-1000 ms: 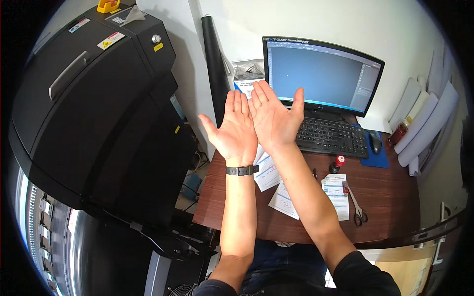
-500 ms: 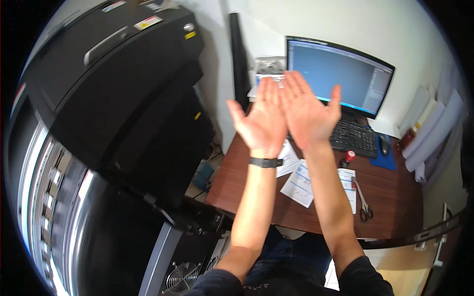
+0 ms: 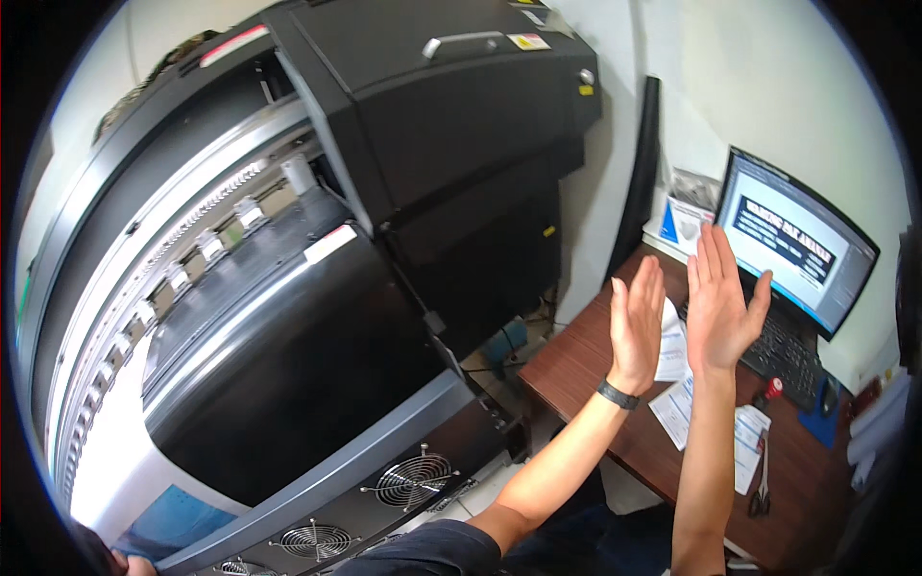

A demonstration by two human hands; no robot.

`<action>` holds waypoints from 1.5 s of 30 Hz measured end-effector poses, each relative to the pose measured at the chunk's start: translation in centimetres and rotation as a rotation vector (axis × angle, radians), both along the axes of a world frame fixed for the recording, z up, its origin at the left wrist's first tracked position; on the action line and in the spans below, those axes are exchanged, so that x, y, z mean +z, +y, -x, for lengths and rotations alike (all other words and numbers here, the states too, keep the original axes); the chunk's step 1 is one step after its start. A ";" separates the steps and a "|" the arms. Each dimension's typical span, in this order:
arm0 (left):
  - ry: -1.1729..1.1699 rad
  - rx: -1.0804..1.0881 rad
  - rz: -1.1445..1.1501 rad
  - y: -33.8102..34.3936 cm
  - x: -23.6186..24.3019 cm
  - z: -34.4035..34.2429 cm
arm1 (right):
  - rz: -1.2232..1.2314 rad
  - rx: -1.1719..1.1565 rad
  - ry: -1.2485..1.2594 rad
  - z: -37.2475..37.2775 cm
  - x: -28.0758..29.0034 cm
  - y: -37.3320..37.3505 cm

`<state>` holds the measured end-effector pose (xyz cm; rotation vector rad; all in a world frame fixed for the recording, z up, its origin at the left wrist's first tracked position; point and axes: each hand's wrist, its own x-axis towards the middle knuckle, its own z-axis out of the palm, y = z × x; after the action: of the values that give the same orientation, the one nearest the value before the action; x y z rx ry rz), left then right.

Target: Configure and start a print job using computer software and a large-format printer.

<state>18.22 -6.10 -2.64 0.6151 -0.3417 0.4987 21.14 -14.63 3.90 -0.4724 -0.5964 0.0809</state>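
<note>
Parting left hand (image 3: 634,336) from right hand (image 3: 715,322) over table (image 3: 578,357), 3 o'clock | with straight fingers (image 3: 713,254), holding nothing | both free

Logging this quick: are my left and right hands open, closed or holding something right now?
Left hand: open, held up above the desk, holding nothing.
Right hand: open, thumb spread, holding nothing.

Room left of left hand (image 3: 637,334) — black machine (image 3: 413,192) beyond.

A print shop is suggested by the wide printer (image 3: 298,336) at nine o'clock. A monitor (image 3: 797,237) is seen at three, a desk (image 3: 639,451) at four.
</note>
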 end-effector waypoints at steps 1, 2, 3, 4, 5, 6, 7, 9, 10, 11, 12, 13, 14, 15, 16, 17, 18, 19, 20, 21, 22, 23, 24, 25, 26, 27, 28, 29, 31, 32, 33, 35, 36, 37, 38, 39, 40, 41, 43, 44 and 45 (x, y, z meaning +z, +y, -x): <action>-0.006 0.019 -0.015 0.3 -0.2 0.1 | -0.004 -0.001 0.012 0.1 -0.2 0.1; -0.012 0.039 -0.025 0.5 -0.3 0.2 | -0.002 0.011 0.017 0.2 -0.2 0.2; -0.009 0.056 -0.045 0.7 -0.4 0.2 | 0.002 0.014 0.002 0.2 -0.3 0.1; -0.006 0.073 -0.060 0.7 -0.5 0.3 | 0.014 0.016 -0.009 0.1 -0.4 0.0; 0.004 0.079 -0.073 0.7 -0.5 0.3 | 0.022 0.000 -0.031 0.0 -0.4 0.0; 0.010 0.083 -0.082 0.6 -0.5 0.4 | 0.081 -0.034 -0.089 -0.1 -0.6 -0.2; -0.006 0.091 -0.095 0.5 -0.5 0.4 | 0.048 -0.010 -0.069 -0.3 -0.6 -0.5; -0.004 0.092 -0.109 0.3 -0.4 0.4 | -0.037 0.038 -0.009 -0.7 -0.6 -1.1; 0.005 0.073 -0.087 0.3 -0.2 0.3 | -0.040 0.021 0.026 -0.9 -0.6 -1.5; 0.022 0.064 -0.095 0.3 -0.1 0.2 | -0.041 0.011 -0.009 -1.2 -0.5 -1.9; 0.022 0.069 -0.101 0.3 0.0 0.2 | -0.014 -0.022 -0.037 -1.5 -0.5 -2.4; 0.053 0.058 -0.128 0.3 0.1 0.1 | 0.076 -0.099 -0.101 -1.7 -0.5 -2.9; 0.056 0.046 -0.129 0.2 0.2 0.1 | 0.115 -0.124 -0.142 -2.0 -0.4 -3.4; 0.041 0.062 -0.105 0.3 0.3 0.1 | 0.161 -0.198 -0.132 -2.3 -0.4 -4.1; 0.001 0.092 -0.102 0.3 0.4 0.1 | 0.132 -0.170 -0.126 -2.6 -0.4 -4.6; 0.028 0.095 -0.104 0.0 0.6 0.0 | 0.115 -0.209 -0.070 -2.9 -0.4 -5.4; -0.024 0.122 -0.110 -0.2 0.7 0.1 | 0.104 -0.219 -0.071 -3.3 -0.6 -6.3; -0.001 0.134 -0.137 -0.1 0.7 0.2 | 0.129 -0.250 -0.101 -3.7 -0.8 -7.5; 0.004 0.148 -0.128 -0.3 0.6 0.1 | 0.168 -0.285 -0.139 -4.2 -1.1 -8.8; 0.014 0.131 -0.131 -0.2 0.4 0.3 | 0.236 -0.363 -0.223 -4.4 -1.4 -10.4; -0.011 0.124 -0.150 -0.2 0.1 0.2 | 0.291 -0.436 -0.237 -4.7 -1.9 -12.1; -0.023 0.122 -0.171 0.0 -0.3 0.0 | 0.332 -0.485 -0.297 -4.9 -2.3 -13.8; 0.005 0.125 -0.197 0.3 -1.0 -0.1 | 0.383 -0.597 -0.279 -5.3 -2.6 -15.5; 0.016 0.137 -0.229 0.6 -1.8 -0.4 | 0.437 -0.679 -0.341 -5.6 -2.9 -17.5; 0.067 0.155 -0.285 1.1 -2.8 -0.8 | 0.511 -0.806 -0.288 -5.9 -3.2 -19.8; 0.109 0.187 -0.343 1.5 -4.0 -1.5 | 0.586 -0.912 -0.317 -6.6 -3.5 -21.7; 0.117 0.241 -0.454 2.0 -5.2 -2.3 | 0.648 -1.045 -0.243 -7.3 -3.8 -23.8; 0.190 0.276 -0.524 2.8 -6.2 -3.5 | 0.727 -1.161 -0.229 -7.6 -4.3 -26.2; 0.276 0.288 -0.607 4.0 -8.4 -6.1 | 0.832 -1.332 -0.108 -8.9 -5.9 -30.2; 0.356 0.324 -0.690 4.5 -9.4 -7.5 | 0.846 -1.335 -0.049 -9.5 -6.9 -32.2; 0.434 0.362 -0.773 5.0 -10.2 -8.7 | 1.086 -1.561 -0.063 -10.2 -7.9 -34.3; 0.537 0.388 -0.819 5.6 -11.7 -10.7 | 1.336 -1.783 -0.082 -11.5 -10.1 -38.1; 0.558 0.461 -1.017 5.7 -12.3 -11.6 | 1.441 -1.836 -0.091 -11.7 -11.5 -39.6; 0.602 0.530 -1.220 5.7 -12.7 -12.5 | 1.531 -1.894 -0.082 -12.0 -12.8 -40.9; 0.575 0.529 -1.252 5.5 -13.0 -13.3 | 1.534 -1.895 -0.092 -12.3 -14.0 -41.8; 0.591 0.540 -1.429 5.6 -13.1 -13.9 | 1.656 -1.923 -0.153 -12.3 -15.4 -42.4; 0.568 0.586 -1.565 5.4 -13.2 -14.5 | 1.844 -1.884 -0.115 -12.0 -16.7 -43.0; 0.519 0.617 -1.712 5.4 -13.2 -14.9 | 1.813 -1.919 -0.195 -12.1 -17.4 -43.5; 0.462 0.602 -1.766 5.3 -13.1 -15.2 | 1.666 -1.901 -0.040 -12.8 -18.0 -44.0; 0.454 0.613 -1.774 5.2 -13.0 -15.0 | 1.717 -1.854 0.003 -13.0 -18.2 -43.9; 0.441 0.610 -1.756 5.0 -12.7 -14.8 | 1.752 -1.812 0.056 -13.1 -18.3 -43.9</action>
<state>33.04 -1.05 -15.39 2.5416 -0.0753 0.5278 34.22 -58.55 -14.36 -2.5165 0.3265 -1.2125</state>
